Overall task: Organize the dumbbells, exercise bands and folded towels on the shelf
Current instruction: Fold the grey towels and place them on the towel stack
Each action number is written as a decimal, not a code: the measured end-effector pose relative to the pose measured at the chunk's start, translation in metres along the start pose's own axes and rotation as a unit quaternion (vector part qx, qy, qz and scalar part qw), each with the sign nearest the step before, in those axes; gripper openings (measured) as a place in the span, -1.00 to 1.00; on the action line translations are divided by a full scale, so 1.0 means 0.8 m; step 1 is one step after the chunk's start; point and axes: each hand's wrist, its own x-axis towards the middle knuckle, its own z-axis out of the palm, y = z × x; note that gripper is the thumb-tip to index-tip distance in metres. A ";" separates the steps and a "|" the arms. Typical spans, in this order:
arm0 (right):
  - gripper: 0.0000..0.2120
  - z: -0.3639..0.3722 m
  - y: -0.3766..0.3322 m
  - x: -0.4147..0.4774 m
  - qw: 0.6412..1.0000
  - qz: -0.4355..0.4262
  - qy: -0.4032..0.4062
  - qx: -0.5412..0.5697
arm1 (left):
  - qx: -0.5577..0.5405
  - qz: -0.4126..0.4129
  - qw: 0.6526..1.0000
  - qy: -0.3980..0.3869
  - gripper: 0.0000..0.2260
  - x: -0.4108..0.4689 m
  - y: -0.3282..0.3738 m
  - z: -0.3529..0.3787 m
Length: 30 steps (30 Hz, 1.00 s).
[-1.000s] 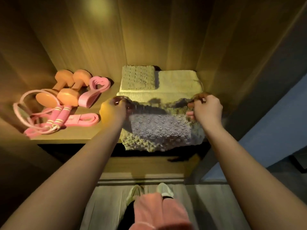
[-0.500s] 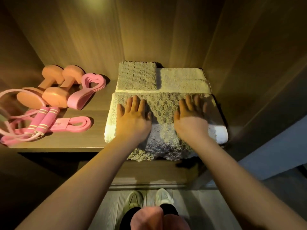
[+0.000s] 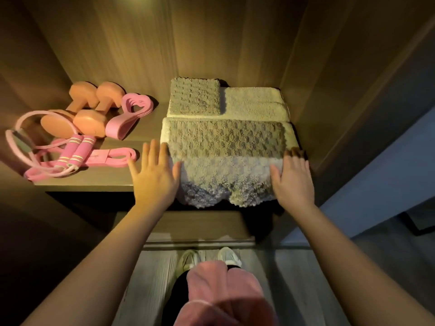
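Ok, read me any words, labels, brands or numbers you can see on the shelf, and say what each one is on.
No text can be read.
Flat pink band: a patch that may be a label, too blurred to read.
Dumbbells, striped handles, towels: no lettering shows.

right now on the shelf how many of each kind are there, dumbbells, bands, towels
orange dumbbells: 2
pink flat bands: 2
pink tube band with foam handles: 1
textured towels: 2
plain cream towels: 2, as far as the folds show
total: 9
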 end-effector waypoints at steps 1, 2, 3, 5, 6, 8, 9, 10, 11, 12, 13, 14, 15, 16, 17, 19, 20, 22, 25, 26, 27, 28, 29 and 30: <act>-0.52 0.001 0.008 -0.015 0.998 -0.003 0.018 0.063 | -0.020 -0.011 0.999 0.025 -0.50 -0.015 -0.004 -0.002; -0.54 0.001 0.014 -0.032 0.991 0.005 0.038 0.125 | -0.050 -0.032 0.997 0.049 -0.55 -0.031 -0.005 -0.005; -0.56 0.003 0.018 -0.048 0.982 0.022 0.068 0.176 | -0.086 -0.066 0.992 0.067 -0.60 -0.046 -0.003 -0.007; -0.66 0.011 0.024 -0.074 0.958 0.081 0.126 0.244 | -0.155 -0.157 0.973 0.067 -0.71 -0.068 0.001 -0.006; -0.71 0.018 0.027 -0.081 0.945 0.125 0.127 0.273 | -0.200 -0.198 0.958 0.048 -0.75 -0.075 0.001 -0.003; -0.72 0.035 0.032 -0.081 0.914 0.217 0.056 0.339 | -0.311 -0.255 0.915 -0.024 -0.78 -0.080 -0.001 0.009; -0.68 0.043 0.034 -0.077 0.897 0.250 0.006 0.365 | -0.359 -0.267 0.891 -0.074 -0.74 -0.079 -0.002 0.015; -0.62 0.048 0.036 -0.071 0.882 0.270 -0.034 0.385 | -0.387 -0.269 0.874 -0.117 -0.68 -0.078 -0.002 0.021; -0.55 0.051 0.036 -0.062 0.870 0.281 -0.062 0.401 | -0.396 -0.266 0.866 -0.148 -0.62 -0.075 -0.002 0.025; -0.50 0.053 0.035 -0.054 0.857 0.291 -0.079 0.417 | -0.395 -0.264 0.864 -0.168 -0.59 -0.072 -0.001 0.029; -0.46 0.055 0.033 -0.046 0.843 0.305 -0.092 0.434 | -0.393 -0.262 0.863 -0.179 -0.57 -0.069 0.000 0.032; -0.43 0.058 0.033 -0.039 0.825 0.320 -0.105 0.453 | -0.398 -0.264 0.858 -0.189 -0.55 -0.066 0.000 0.036; -0.42 0.062 0.034 -0.034 0.808 0.335 -0.122 0.469 | -0.409 -0.266 0.849 -0.201 -0.54 -0.064 -0.001 0.041; -0.40 0.066 0.035 -0.031 0.796 0.343 -0.137 0.480 | -0.424 -0.266 0.839 -0.215 -0.53 -0.063 -0.002 0.045; -0.39 0.069 0.036 -0.029 0.788 0.346 -0.147 0.487 | -0.436 -0.265 0.829 -0.227 -0.56 -0.061 -0.004 0.049; -0.38 0.077 0.041 -0.030 0.779 0.343 -0.147 0.503 | -0.453 -0.253 0.824 -0.230 -0.74 -0.061 -0.005 0.053; -0.38 0.078 0.043 -0.033 0.776 0.341 -0.140 0.511 | -0.459 -0.250 0.824 -0.219 -0.83 -0.063 -0.004 0.052; -0.47 0.079 0.050 -0.044 0.773 0.339 -0.125 0.521 | -0.468 -0.247 0.825 -0.197 -0.85 -0.067 -0.004 0.049; -0.84 0.076 0.058 -0.069 0.791 0.314 -0.120 0.512 | -0.470 -0.247 0.825 -0.193 -0.85 -0.081 -0.012 0.041; -0.83 0.072 0.059 -0.077 0.793 0.307 -0.114 0.513 | -0.477 -0.246 0.821 -0.194 -0.85 -0.088 -0.016 0.036; -0.80 0.068 0.062 -0.085 0.793 0.300 -0.109 0.519 | -0.486 -0.246 0.816 -0.196 -0.85 -0.095 -0.019 0.032; -0.79 0.062 0.064 -0.093 0.792 0.292 -0.103 0.526 | -0.496 -0.243 0.811 -0.195 -0.84 -0.103 -0.020 0.025; -0.79 0.054 0.064 -0.102 0.792 0.284 -0.100 0.532 | -0.503 -0.240 0.808 -0.192 -0.84 -0.110 -0.020 0.017; -0.80 0.046 0.064 -0.110 0.791 0.276 -0.099 0.537 | -0.506 -0.236 0.808 -0.186 -0.84 -0.117 -0.019 0.010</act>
